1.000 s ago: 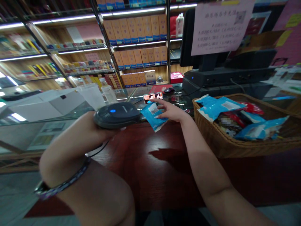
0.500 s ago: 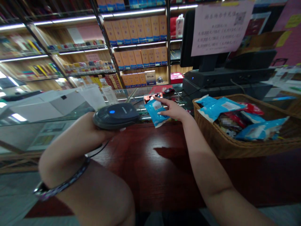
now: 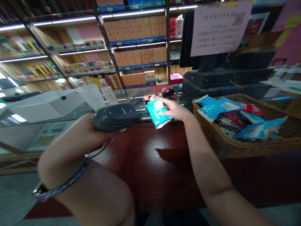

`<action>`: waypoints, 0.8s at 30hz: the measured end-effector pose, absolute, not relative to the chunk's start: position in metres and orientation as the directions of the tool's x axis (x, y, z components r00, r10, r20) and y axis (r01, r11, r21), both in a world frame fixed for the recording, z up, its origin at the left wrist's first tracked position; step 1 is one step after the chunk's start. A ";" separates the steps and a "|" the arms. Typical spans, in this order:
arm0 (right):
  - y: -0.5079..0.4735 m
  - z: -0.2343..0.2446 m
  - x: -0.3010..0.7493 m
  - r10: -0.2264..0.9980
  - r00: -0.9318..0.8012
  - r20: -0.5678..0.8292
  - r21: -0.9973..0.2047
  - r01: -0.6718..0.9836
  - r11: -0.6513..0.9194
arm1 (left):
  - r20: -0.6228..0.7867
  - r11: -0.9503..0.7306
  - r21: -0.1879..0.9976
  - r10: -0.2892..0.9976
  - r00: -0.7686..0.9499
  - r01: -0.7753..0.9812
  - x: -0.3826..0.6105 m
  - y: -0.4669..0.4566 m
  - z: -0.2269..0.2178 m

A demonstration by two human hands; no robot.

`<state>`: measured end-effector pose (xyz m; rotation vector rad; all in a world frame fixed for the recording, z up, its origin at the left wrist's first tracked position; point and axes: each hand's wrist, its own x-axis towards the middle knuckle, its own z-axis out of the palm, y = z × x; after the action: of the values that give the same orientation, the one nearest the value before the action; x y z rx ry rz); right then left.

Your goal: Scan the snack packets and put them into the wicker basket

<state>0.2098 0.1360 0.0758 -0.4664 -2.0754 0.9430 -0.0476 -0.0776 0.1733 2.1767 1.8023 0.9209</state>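
Observation:
My left hand is wrapped round a dark barcode scanner, whose head faces right. A thin black cable hangs below it. Thumb and fingers of my right hand grip a small blue snack bag by its right side, in front of the scanner. Bright light falls on the bag and washes out its printed label. Just behind the bag, a phone with a lit screen is partly covered by the bag and my fingers.
To the right stands a wicker basket with several blue and red packets. Behind it is a monitor bearing a pink paper sign. White boxes, a plastic cup and a clear bottle stand at the left.
The bag has become brightly lit, and the blue light on top of the scanner has gone out. My right hand and the bag have shifted slightly to the right.

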 end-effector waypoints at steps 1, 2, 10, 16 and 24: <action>0.135 0.077 0.210 0.596 -0.625 0.504 -0.757 0.012 0.653 | 0.346 -0.256 0.494 0.935 0.082 0.831 -0.047 -0.078 0.173; 0.134 0.078 0.211 0.602 -0.631 0.490 -0.763 0.023 0.646 | 0.347 -0.256 0.493 0.934 0.083 0.832 -0.047 -0.078 0.173; 0.098 0.103 0.213 0.684 -0.523 0.508 -0.609 0.343 0.715 | 0.340 -0.230 0.478 0.938 0.063 0.847 -0.056 -0.073 0.170; 0.048 0.128 0.242 0.785 -0.230 0.575 -0.389 0.767 0.509 | 0.340 -0.314 0.496 0.928 0.151 0.810 -0.059 -0.063 0.167; 0.039 0.134 0.323 0.772 0.031 0.635 -0.286 0.938 0.198 | 0.343 -0.332 0.498 0.924 0.170 0.801 -0.062 -0.065 0.169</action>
<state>0.3230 0.0392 0.1341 -1.6071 -1.7721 -0.2990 -0.0616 -0.0653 0.1691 2.2391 1.6809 0.8932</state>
